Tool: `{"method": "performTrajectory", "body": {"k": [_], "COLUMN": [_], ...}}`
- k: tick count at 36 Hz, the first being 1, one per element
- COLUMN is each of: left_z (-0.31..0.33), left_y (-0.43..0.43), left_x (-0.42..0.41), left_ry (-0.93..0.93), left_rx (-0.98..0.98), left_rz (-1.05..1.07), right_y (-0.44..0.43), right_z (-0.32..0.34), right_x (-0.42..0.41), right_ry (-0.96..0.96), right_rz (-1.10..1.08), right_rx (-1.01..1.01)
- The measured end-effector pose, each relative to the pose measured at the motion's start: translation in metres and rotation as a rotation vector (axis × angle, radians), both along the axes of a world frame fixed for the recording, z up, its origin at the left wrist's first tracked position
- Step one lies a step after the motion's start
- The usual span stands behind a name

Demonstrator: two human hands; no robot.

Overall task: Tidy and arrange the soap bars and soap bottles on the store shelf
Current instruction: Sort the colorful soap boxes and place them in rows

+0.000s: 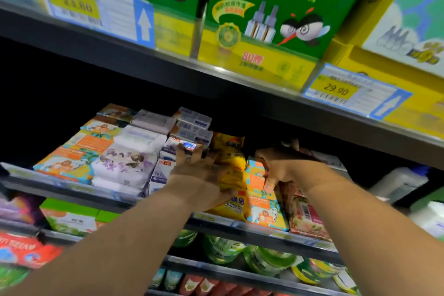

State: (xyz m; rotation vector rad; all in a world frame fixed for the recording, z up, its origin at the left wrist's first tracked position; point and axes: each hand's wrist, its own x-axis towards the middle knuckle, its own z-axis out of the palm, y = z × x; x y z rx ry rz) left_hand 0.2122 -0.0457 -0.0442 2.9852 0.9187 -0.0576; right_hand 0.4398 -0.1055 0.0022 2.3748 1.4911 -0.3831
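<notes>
Head view: both hands in the soap row.
Packs sit edge to edge along the shelf point(72, 190) lip, with dark open room above them under the upper shelf point(168, 67). The left hand point(199, 173) grips the yellow pack point(234, 168), thumb across its front, fingers spread against the white boxes point(192, 125). The right hand point(283, 166) curls over the seam between the orange pack point(262, 206) and the red pack point(305, 214); I cannot tell which it grips.

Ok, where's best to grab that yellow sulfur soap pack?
Probably by its front end, coming from the aisle, thumb on top, fingers underneath. The yellow soap pack lies flat, end-on at the shelf edge, and the orange soap pack sits tight against its right side, so the sides look blocked.
</notes>
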Motion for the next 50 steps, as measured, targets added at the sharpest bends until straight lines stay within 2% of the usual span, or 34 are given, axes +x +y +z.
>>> {"method": "performTrajectory", "body": {"k": [8, 15, 21, 23, 27, 31, 34, 37, 38, 40, 43, 46, 50], "left_z": [0.006, 0.007, 0.016, 0.018, 0.021, 0.016, 0.019, 0.030, 0.032, 0.036, 0.037, 0.038, 0.061], "left_y": [-0.002, 0.000, -0.002, -0.002, -0.002, 0.000, 0.004, -0.002, -0.007, -0.020, -0.040, -0.055, -0.068], "left_x": [0.002, 0.003, 0.001, 0.000, -0.003, -0.001, -0.002, -0.011, -0.017, -0.031, -0.050, -0.059, -0.071], "left_ry": [0.026, 0.044, 0.068, 0.078, 0.098, 0.095, -0.016, -0.312, -0.406, -0.515, -0.540, -0.637, -0.769], "left_rx": [-0.037, -0.041, -0.113, -0.116, -0.120, -0.147, -0.296, -0.200, -0.147, -0.169, -0.282, -0.512, -0.908], "left_rz": [0.013, 0.010, 0.028, 0.022, 0.005, -0.008, 0.002, -0.019, -0.063, -0.233, -0.520, -0.660, -0.603], "right_y": [-0.026, -0.055, -0.103, -0.120, -0.142, -0.152, -0.157, -0.162, -0.165, -0.170, -0.175, -0.177, -0.183], "right_z": [0.000, 0.015, 0.015, 0.012, 0.006, 0.007, 0.007, 0.013, 0.015, 0.017, 0.023, 0.032, 0.043], "right_x": [-0.009, -0.035, -0.067, -0.087, -0.124, -0.150, -0.157, -0.164, -0.166, -0.171, -0.184, -0.198, -0.215], "right_ry": [0.123, -0.024, 0.250, 0.394, 0.729, 0.833, 0.855, 0.899, 0.920, 0.985, 1.129, 1.369, 1.550], "right_rz": [-0.087, -0.082, -0.079, -0.140, -0.331, -0.488, -0.645, -0.742, -0.772, -0.817, -0.860, -0.862, -0.836], "right_rx": [0.264, 0.374, 0.854, 0.985, 1.159, 1.226, 1.297, 1.352, 1.354, 1.363, 1.371, 1.321, 1.289]}}
